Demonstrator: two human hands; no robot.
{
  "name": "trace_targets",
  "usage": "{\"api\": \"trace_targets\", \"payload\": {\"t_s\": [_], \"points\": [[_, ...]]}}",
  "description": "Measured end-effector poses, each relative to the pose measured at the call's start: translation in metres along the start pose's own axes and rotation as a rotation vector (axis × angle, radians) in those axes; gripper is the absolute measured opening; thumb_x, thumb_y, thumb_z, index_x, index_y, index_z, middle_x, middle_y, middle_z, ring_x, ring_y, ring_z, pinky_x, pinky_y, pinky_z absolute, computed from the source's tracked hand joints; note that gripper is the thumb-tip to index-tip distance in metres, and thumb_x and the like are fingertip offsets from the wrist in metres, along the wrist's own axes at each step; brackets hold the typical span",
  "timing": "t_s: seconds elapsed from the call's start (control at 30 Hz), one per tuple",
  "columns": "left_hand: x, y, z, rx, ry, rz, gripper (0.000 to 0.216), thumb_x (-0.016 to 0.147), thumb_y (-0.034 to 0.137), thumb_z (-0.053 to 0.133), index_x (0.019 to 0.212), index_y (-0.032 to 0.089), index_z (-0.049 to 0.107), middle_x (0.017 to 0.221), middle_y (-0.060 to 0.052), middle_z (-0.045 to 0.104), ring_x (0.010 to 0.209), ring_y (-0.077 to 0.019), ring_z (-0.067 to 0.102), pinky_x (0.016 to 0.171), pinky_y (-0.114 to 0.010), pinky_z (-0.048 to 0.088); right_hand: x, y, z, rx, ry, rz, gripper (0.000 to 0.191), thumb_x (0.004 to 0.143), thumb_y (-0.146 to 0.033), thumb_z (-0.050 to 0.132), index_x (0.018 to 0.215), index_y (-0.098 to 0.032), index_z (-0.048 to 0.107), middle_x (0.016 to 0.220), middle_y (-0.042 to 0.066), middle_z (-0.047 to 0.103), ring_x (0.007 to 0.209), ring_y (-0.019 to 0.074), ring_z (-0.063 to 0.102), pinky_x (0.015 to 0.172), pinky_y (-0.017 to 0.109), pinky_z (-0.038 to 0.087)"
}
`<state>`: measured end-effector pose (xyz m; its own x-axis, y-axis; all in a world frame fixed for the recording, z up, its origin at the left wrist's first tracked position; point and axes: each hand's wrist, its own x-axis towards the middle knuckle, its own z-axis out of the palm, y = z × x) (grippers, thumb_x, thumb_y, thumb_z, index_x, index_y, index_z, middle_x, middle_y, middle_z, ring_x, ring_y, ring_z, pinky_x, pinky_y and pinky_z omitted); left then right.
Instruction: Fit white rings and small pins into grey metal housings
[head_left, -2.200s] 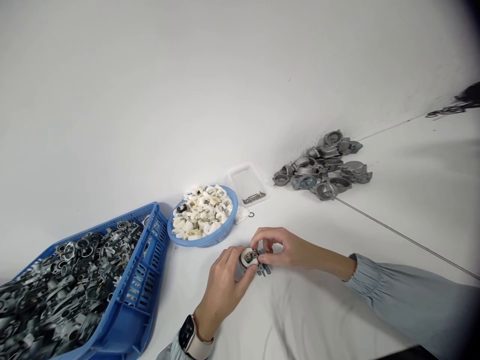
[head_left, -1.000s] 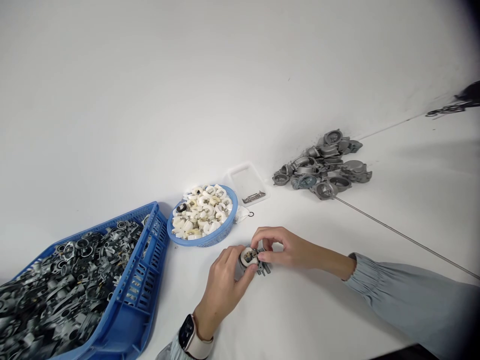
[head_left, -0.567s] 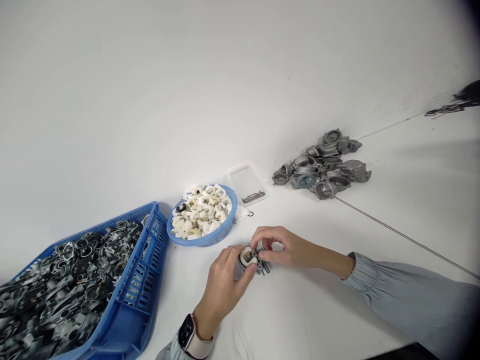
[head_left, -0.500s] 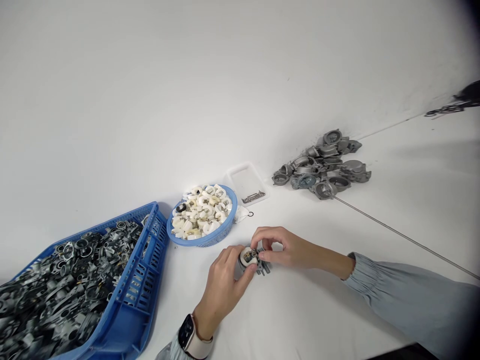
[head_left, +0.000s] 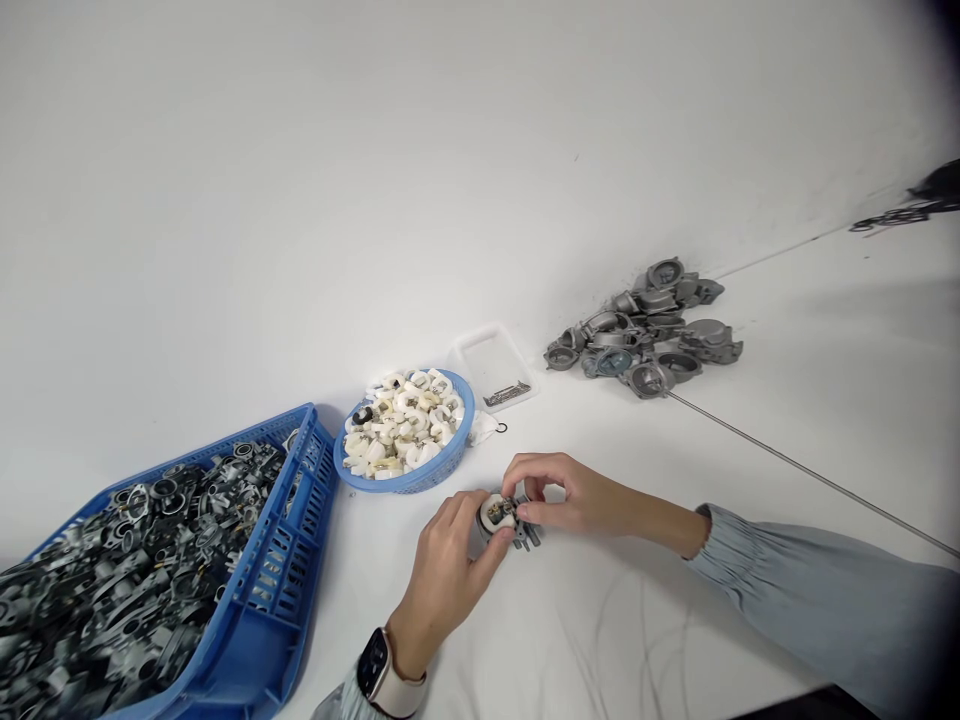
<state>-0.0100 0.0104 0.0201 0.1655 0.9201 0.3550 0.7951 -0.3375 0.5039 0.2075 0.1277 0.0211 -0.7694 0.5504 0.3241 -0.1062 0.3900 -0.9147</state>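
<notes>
A grey metal carburetor body point(head_left: 528, 536) lies on the white table, its open side up. A white ring-shaped float point(head_left: 491, 517) sits in it, with brass-coloured parts in the middle. My left hand point(head_left: 450, 555) is wrapped around the body's left side, thumb along the near edge. From the right, my right hand point(head_left: 566, 492) reaches over the body, thumb and index finger pinched together at the edge of the float. Whatever lies between those fingertips is too small to make out.
Left stands a blue crate point(head_left: 259, 610) heaped with carburetor bodies. Beside it, a blue basket point(head_left: 450, 458) holds white floats. A clear tray point(head_left: 487, 345) contains thin metal pins point(head_left: 507, 393). Grey bowl-shaped covers point(head_left: 649, 335) are piled at the back right, near a thin rod point(head_left: 810, 470).
</notes>
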Motion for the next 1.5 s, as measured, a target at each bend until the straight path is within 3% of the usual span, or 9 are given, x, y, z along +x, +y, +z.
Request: {"api": "trace_targets", "payload": {"t_s": [1.5], "points": [[-0.0010, 0.0015, -0.0020, 0.036, 0.005, 0.017, 0.026, 0.107, 0.035, 0.060, 0.131, 0.025, 0.059, 0.116, -0.006, 0.072, 0.107, -0.0271, 0.071, 0.088, -0.040, 0.058, 0.0010, 0.0051, -0.0020, -0.070, -0.014, -0.079, 0.016, 0.093, -0.028, 0.072, 0.105, -0.021, 0.079, 0.106, 0.005, 0.070, 0.076, 0.0144, 0.059, 0.074, 0.029, 0.051]]}}
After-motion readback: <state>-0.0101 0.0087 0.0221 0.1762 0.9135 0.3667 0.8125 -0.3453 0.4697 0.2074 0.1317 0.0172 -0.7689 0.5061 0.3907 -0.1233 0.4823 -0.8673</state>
